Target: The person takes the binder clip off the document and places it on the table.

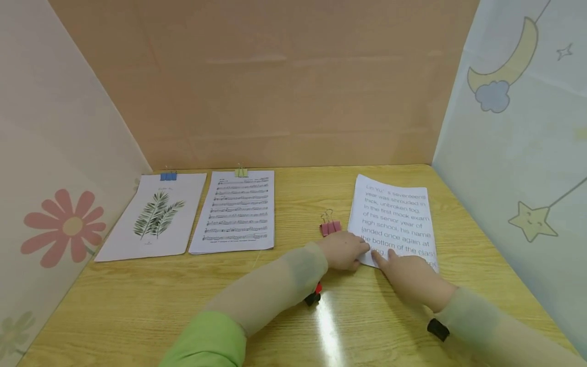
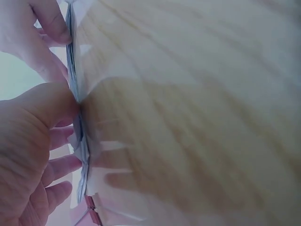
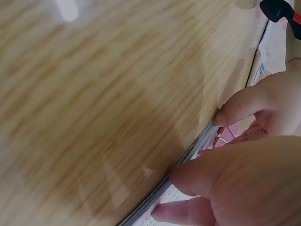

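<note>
On glossy wood (image 1: 137, 306), hands (image 1: 380, 260) gripping flat paper stack (image 1: 399, 214)

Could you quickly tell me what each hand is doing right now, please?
Left hand: pinches the near left corner of the text sheets.
Right hand: fingers curled on the same sheets' near edge, holding them.
</note>
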`<state>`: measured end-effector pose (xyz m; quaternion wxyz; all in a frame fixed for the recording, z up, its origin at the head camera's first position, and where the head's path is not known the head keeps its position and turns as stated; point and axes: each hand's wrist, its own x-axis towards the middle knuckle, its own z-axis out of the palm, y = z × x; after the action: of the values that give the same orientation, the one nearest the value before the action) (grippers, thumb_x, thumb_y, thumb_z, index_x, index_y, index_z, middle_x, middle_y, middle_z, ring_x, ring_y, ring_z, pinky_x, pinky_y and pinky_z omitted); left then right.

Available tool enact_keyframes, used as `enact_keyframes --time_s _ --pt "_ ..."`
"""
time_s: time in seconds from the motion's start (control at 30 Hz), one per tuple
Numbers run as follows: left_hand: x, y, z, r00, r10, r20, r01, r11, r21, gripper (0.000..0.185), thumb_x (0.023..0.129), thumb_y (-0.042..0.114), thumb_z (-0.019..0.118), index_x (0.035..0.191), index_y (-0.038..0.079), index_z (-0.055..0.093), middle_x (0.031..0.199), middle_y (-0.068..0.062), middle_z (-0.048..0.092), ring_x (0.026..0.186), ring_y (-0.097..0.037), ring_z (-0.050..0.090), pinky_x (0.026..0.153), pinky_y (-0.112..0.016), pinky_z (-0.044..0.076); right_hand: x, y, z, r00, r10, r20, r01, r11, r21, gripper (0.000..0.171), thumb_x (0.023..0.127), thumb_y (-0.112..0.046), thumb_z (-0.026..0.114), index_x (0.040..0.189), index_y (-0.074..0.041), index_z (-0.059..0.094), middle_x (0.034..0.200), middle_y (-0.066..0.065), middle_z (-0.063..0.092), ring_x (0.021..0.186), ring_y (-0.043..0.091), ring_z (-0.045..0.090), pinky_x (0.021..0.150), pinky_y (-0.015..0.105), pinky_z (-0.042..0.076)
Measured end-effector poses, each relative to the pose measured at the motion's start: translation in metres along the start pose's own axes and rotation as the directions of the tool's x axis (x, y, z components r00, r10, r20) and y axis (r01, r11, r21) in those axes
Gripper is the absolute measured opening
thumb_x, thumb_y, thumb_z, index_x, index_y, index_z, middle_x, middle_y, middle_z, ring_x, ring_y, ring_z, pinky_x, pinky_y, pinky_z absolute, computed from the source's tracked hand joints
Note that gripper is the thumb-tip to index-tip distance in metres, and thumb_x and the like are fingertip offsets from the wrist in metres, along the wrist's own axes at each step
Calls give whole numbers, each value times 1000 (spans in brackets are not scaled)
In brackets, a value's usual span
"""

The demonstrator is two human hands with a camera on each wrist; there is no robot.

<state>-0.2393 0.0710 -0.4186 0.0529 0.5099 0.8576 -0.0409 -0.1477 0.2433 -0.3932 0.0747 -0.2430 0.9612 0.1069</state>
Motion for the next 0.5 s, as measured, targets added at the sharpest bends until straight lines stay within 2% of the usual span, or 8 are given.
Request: enact_keyframes --time_s 0.07,0.17,0.3,0.5 --pt "0 0 0 1000 -16 -2 16 1000 -9 26 92 33 61 115 21 59 104 11 60 98 -7 56 93 -23 41 2 1 1 1000 -8 -14 8 1000 -8 49 89 2 56 138 -5 51 118 33 58 47 27 51 42 39 46" --pt "-2 0 1 999 -45 4 45 999 6 28 95 34 57 120 22 58 121 10 60 116 -9 53 105 -27 35 4 5 3 1000 -7 -15 7 1000 -3 49 90 3 54 138 -4 49 120 36 55 50 33 55 44 41 47" --pt "-6 0 1 999 -50 3 50 998 50 34 100 35 48 131 22 55 142 7 49 133 -13 41 113 -36 26 8 15 10 1000 -4 -16 4 1000 -10 49 91 3 54 139 -3 47 122 37 53 55 37 58 47 43 49" --pt "-21 1 0 999 -5 -42 6 1000 29 36 103 32 42 134 21 54 145 5 46 135 -13 39 114 -34 24 9 35 18 999 -2 -33 2 1000 2 51 92 4 54 142 -4 45 125 38 51 57 35 60 49 42 49"
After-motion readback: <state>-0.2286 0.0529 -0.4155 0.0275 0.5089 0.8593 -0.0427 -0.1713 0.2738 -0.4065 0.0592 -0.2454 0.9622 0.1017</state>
